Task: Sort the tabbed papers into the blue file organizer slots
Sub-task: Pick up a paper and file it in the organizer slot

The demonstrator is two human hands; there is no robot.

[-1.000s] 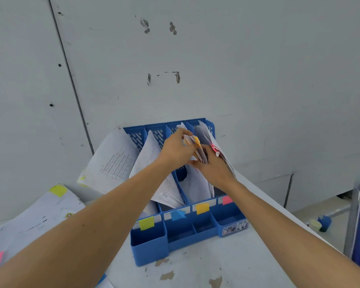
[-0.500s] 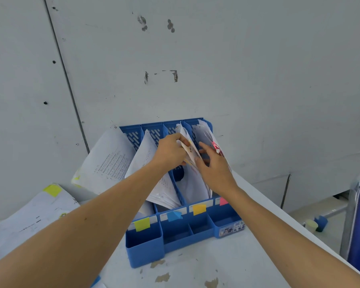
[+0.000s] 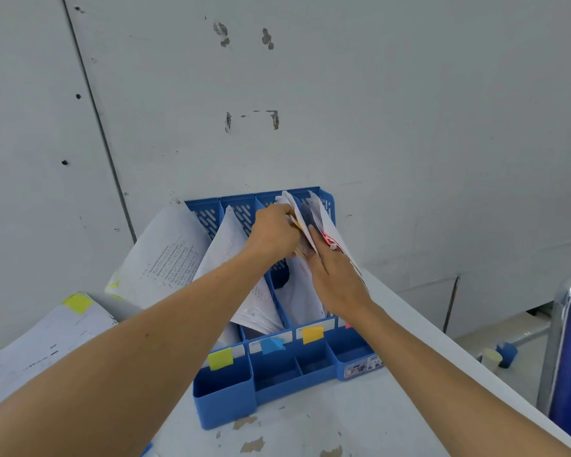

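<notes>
The left hand (image 3: 274, 234) grips the tabbed papers (image 3: 298, 211), fingers curled round them. Just beyond those fingers, the right hand (image 3: 335, 278) presses the same sheets with fingers straight, inside the blue file organizer (image 3: 225, 402).

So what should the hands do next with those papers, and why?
Probably slide the papers down into the slot behind the orange tab. The left hand grips their top edge, the right hand lies flat against them with straight fingers, and they lean unevenly in the blue file organizer, so they look not yet seated.
</notes>
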